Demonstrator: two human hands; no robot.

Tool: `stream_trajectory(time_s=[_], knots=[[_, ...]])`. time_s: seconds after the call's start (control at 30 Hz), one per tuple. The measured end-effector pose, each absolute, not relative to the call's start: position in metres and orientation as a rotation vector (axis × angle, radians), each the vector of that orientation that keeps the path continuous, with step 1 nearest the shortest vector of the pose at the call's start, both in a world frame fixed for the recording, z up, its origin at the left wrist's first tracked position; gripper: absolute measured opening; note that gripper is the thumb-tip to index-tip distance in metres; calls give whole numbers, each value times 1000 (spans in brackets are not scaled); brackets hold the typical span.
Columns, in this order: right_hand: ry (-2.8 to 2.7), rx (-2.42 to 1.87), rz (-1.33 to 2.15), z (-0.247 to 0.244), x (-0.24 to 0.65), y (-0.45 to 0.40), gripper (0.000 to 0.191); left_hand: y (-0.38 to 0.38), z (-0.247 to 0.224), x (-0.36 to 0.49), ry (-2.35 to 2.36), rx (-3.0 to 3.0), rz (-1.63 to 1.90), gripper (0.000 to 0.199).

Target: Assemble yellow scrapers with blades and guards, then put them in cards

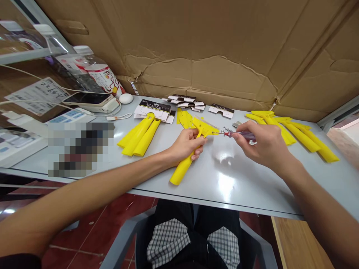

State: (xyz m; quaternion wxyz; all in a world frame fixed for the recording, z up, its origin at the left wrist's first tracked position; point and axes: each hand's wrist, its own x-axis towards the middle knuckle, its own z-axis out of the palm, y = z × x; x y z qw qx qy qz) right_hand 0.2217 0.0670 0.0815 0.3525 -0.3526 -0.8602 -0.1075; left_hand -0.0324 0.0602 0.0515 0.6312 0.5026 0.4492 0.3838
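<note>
My left hand [188, 146] is wrapped round the yellow handle of a scraper [181, 170], its flared head pointing away from me over the table. In my right hand [262, 144] is a screwdriver [243, 135] with a clear purplish handle. Its thin shaft points left, and the tip is at the side of the scraper head; whether it touches a screw there is too small to tell. Small loose screws [226, 129] lie just behind the shaft. Flat yellow plates [185, 118] rest beyond my left hand.
Yellow handles with printed cards [153, 110] lie left; more yellow scrapers [301, 134] lie right. Folded black-and-white cards [186, 101] sit at the back. A phone [88, 98], a cable and bottles [102, 73] stand left. A cardboard wall [202, 41] closes the rear.
</note>
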Motion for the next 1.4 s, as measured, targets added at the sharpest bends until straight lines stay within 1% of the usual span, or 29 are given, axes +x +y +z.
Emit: stream_trajectory(time_s=[0.17, 0.3, 0.43, 0.63, 0.77, 0.97, 1.23, 1.4], knots=[[-2222, -976, -239, 81, 221, 67, 21, 59, 53, -31, 1042, 1138, 854, 19], [-2233, -975, -203, 85, 221, 65, 12, 59, 53, -30, 1032, 1137, 866, 19], [-2298, -857, -79, 88, 220, 64, 7, 60, 49, -32, 1009, 1151, 849, 23], [-2378, -707, 10, 84, 224, 65, 20, 63, 46, -33, 1017, 1127, 860, 26], [-2388, -723, 31, 81, 225, 67, 22, 64, 45, -34, 1027, 1128, 847, 25], [-2380, -691, 1, 79, 226, 70, 27, 66, 42, -37, 1034, 1158, 827, 17], [-2406, -710, 9, 81, 225, 68, 27, 62, 50, -32, 1057, 1143, 848, 18], [-2378, -702, -17, 83, 226, 69, 24, 61, 52, -32, 1059, 1143, 852, 19]])
